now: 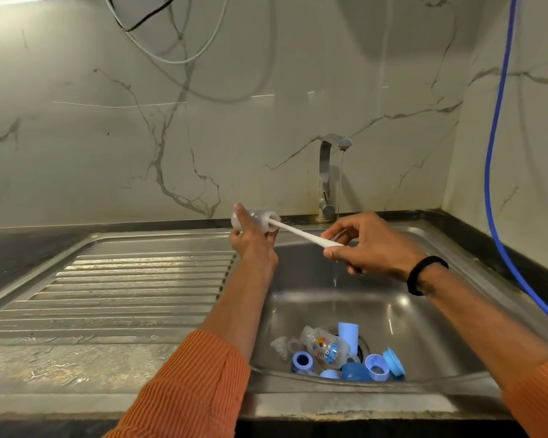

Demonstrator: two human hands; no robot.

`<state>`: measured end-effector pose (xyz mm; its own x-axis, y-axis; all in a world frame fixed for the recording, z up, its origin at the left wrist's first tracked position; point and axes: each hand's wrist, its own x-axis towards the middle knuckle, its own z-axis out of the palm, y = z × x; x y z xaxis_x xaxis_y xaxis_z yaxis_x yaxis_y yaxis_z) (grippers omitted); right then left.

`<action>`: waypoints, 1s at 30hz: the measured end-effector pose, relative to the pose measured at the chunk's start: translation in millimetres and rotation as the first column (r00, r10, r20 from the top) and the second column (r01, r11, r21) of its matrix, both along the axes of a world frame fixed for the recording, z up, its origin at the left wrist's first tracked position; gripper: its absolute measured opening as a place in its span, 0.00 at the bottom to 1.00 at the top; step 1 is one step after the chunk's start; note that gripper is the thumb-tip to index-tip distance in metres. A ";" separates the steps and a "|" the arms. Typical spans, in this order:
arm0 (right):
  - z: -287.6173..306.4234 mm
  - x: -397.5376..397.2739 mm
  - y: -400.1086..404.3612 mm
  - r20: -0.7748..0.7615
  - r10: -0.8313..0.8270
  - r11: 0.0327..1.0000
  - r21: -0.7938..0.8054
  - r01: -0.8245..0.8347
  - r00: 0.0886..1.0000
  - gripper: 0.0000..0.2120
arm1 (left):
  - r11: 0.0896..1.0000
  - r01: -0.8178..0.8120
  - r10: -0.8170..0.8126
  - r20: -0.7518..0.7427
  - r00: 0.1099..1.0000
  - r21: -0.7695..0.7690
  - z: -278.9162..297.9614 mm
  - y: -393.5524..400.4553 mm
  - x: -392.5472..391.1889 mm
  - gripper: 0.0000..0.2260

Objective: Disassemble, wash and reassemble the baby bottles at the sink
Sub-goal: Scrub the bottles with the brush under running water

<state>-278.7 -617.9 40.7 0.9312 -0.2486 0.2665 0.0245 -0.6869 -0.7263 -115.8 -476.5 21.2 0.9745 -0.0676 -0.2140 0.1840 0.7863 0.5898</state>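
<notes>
sink [424, 248] basin holds the loose parts: printed bottle [325, 346], blue rings, caps, teat, tap running. left hand [253, 245] closed around a small clear bottle [253, 218] above the drainboard, right hand [370, 248] pinching brush handle [301, 233], head inside. bottle looks light, wet, slippery; grip the body, not the neck
</notes>
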 end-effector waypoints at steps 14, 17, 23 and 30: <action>18.5 -26.0 -42.9 0.216 -0.170 0.874 -0.417 0.249 0.961 0.12 | 1.000 0.002 -0.002 0.021 1.000 0.012 6.7 16.6 4.7 0.32; 19.4 -30.5 -50.5 0.191 -0.170 0.913 -0.339 0.228 0.967 0.11 | 1.000 0.028 -0.028 0.040 0.999 -0.014 8.7 14.9 6.5 0.24; 19.7 -38.6 -55.2 -0.064 -0.057 0.998 0.031 0.059 0.996 0.16 | 0.982 0.121 -0.119 0.026 0.993 -0.144 12.8 19.2 2.0 0.23; 14.3 -39.4 -58.1 0.095 -0.118 0.990 0.085 0.110 0.989 0.13 | 0.985 0.101 -0.102 0.000 0.995 -0.141 16.4 17.6 -0.1 0.30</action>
